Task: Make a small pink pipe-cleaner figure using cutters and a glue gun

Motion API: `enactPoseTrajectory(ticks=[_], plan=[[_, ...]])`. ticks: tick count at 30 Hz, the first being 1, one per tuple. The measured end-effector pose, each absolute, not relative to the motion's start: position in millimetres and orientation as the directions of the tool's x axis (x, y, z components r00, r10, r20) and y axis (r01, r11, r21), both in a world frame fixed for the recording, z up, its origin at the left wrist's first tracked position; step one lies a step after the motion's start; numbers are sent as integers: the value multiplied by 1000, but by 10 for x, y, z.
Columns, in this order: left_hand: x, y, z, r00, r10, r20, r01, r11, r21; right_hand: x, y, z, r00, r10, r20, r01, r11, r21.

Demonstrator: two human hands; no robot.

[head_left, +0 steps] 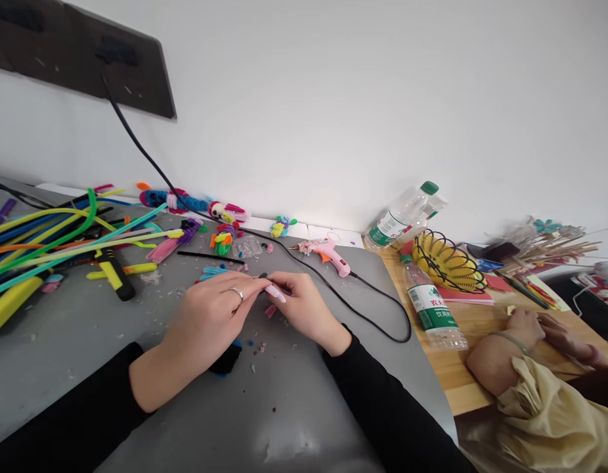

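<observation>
Black piece (262, 281): small, up between the fingertips of both hands, above the grey mat (314, 407); fingers hide most of it.
Left hand (210, 312): ringed, fingers bent, pinching the piece.
Right hand (301, 302): curled, thumb and fingers gripping it too.
Black fuzzy scrap (227, 360): on the mat, just beside the left wrist.
Hot glue gun (328, 253): pink, lying beyond the right hand.
Pipe cleaners (62, 223): many-coloured heap, far left.
Wooden table (469, 387): at right, another person's hands (523, 328) over it.
</observation>
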State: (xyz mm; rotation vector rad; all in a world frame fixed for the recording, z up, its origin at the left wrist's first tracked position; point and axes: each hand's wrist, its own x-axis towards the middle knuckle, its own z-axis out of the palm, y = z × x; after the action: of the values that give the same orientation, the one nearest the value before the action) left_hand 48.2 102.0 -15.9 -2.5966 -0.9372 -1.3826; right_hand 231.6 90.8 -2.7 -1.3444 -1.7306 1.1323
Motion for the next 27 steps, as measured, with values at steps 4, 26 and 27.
enactPoseTrajectory(ticks=[4, 26, 27], plan=[[499, 1032, -189, 379, 495, 782, 565, -793, 228, 2311, 923, -3, -243, 970, -18, 374, 77, -924], [462, 1086, -17, 526, 112, 843, 296, -954, -58, 2307, 944, -52, -203, 968, 150, 474, 231, -850], [468, 1076, -17, 517, 106, 849, 305, -950, -67, 2305, 944, -56, -199, 969, 148, 476, 227, -849]])
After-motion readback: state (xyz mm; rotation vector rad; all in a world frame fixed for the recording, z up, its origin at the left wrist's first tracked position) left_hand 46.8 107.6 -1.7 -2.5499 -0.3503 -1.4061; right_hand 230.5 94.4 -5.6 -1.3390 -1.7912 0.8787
